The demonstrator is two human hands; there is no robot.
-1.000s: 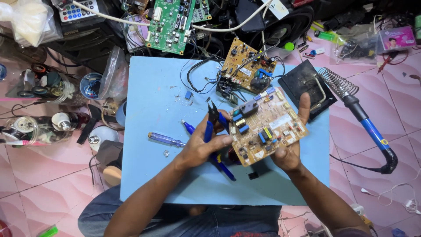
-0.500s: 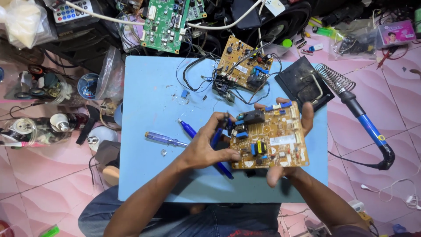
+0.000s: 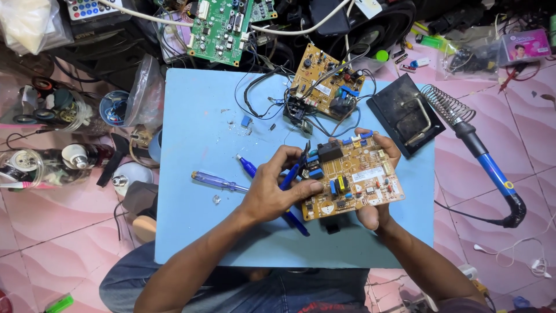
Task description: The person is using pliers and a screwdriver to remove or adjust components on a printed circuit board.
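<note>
over the near right of the blue table [image 3: 202,116], left hand [image 3: 272,194] clamps blue-handled pliers [image 3: 292,174] against the tan circuit board [image 3: 353,177] pinched in right hand [image 3: 376,214]; slipping jaws could crack a component.

It was an electronics repair workshop set up on a pink tiled floor [image 3: 498,243]: circuit boards [image 3: 327,87] lay at the blue worktop's [image 3: 197,116] far edge, a soldering iron [image 3: 492,174] rested off its right edge, and wires, parts and jars crowded around.

Bright, even light from overhead leaves only soft shadows on the blue counter [image 3: 197,232] — sharp mid-frame, with edges perhaps slightly bowed by the lens.
</note>
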